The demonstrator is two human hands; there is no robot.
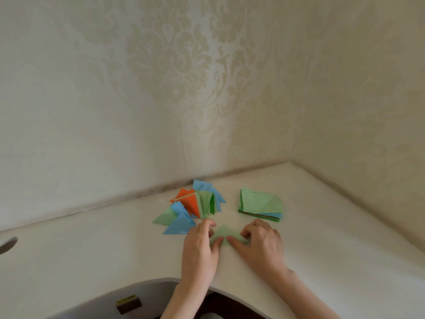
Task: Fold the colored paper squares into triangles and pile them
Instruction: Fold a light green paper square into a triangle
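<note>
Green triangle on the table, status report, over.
Both hands, left and right, pressing green triangle flat. Folded pile left, unfolded stack right. Nothing in the way.

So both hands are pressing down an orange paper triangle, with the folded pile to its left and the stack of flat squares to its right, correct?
Not quite: the paper triangle under the left hand and right hand is light green, not orange, as the head view shows. The rest holds: the folded pile of paper triangles lies to its left, the stack of flat paper squares to its right.
</note>
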